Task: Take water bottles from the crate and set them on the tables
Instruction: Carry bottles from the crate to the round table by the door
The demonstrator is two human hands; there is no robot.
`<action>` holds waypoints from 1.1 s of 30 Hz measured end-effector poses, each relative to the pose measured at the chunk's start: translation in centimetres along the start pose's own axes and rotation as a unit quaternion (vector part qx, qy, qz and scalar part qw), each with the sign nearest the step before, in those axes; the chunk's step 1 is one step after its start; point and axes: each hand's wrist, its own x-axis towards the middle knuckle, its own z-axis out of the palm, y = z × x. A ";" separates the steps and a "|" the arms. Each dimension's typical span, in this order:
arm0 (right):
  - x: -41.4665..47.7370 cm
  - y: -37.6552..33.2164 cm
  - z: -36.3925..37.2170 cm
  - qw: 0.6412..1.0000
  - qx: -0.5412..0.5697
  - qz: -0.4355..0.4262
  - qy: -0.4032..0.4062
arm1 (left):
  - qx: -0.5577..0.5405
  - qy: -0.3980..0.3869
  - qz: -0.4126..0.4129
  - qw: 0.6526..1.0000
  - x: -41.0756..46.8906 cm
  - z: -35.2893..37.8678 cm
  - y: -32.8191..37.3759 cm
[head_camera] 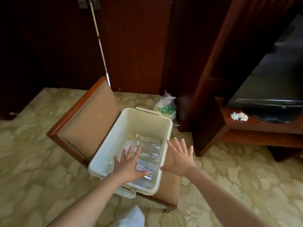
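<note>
Head view: we see our left hand [129, 166] stretched out with fingers straight and spread, palm down over the inside of the crate [144, 117]; whether it touches anything we cannot tell. Our right hand [180, 158] is likewise splayed wide and holds nothing, hovering over the crate's right rim. The two hands are apart.

The water bottles [150, 152] lie on their sides on the crate's floor, clear with white labels, just beyond and right of the left fingertips. The white plastic crate rests on the seat of a chair [88, 123] with tan upholstery and a reddish wooden frame, its back to the left.

Around it spreads a pale yellow-green floral carpet [41, 161]. At the near edge lies a white cloth [131, 217]. Beyond the crate a plastic bag [165, 108] with green contents sits on the floor. Dark wooden panelling [136, 46] fills the far side, a thin white rod [100, 45] leaning against it. To the right, a low wooden stand [255, 128] carries a television [270, 79] and a crumpled tissue [239, 116].
</note>
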 end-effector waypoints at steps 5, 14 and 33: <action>5.4 0.1 -0.2 0.997 -0.022 -0.063 -0.049 | -0.039 0.015 -0.067 0.997 2.7 0.5 -0.2; 15.0 -1.0 -1.3 0.976 -0.096 -0.153 -0.123 | -0.141 0.032 -0.164 0.976 9.0 1.3 -1.4; 31.1 -2.4 2.5 0.882 -0.211 -0.336 -0.255 | -0.327 0.063 -0.344 0.878 16.3 6.6 -1.6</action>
